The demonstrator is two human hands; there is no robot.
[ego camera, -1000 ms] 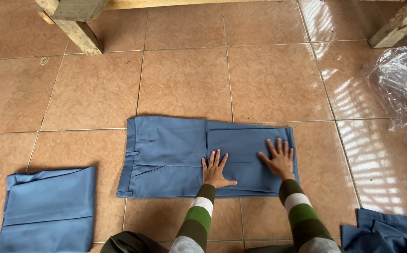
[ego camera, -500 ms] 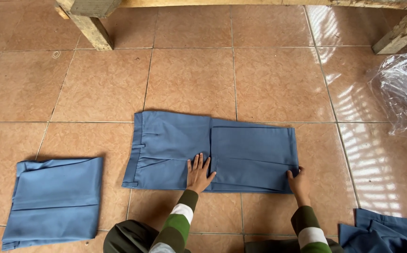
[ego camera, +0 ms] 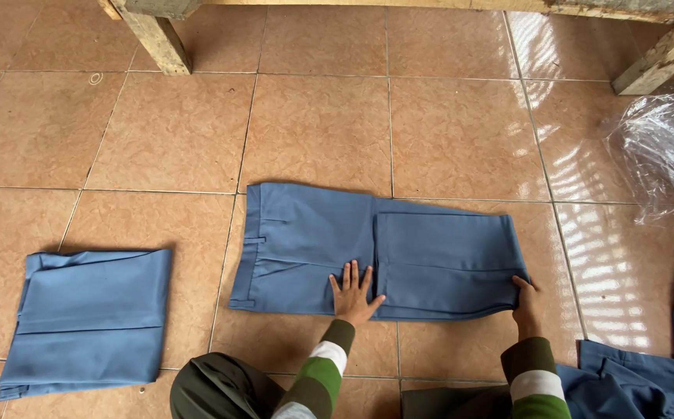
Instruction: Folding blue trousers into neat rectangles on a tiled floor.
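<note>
Both arms reach forward from the bottom edge, in green and white striped sleeves. The left hand [ego camera: 355,291] lies flat, palm down, fingers spread, pressing the near edge of the blue trousers [ego camera: 376,252] close to their middle fold; its grip is open and holds nothing. The right hand [ego camera: 526,301] sits at the trousers' right near corner, fingers curled over the cloth edge, its grip closed on that folded end. The trousers lie folded on the tiled floor [ego camera: 314,124], directly ahead of both hands. Left of the trousers, well apart, lies a folded blue garment [ego camera: 88,318]. Right of them lie clear plastic wrap [ego camera: 663,155] and more blue cloth [ego camera: 632,384].
</note>
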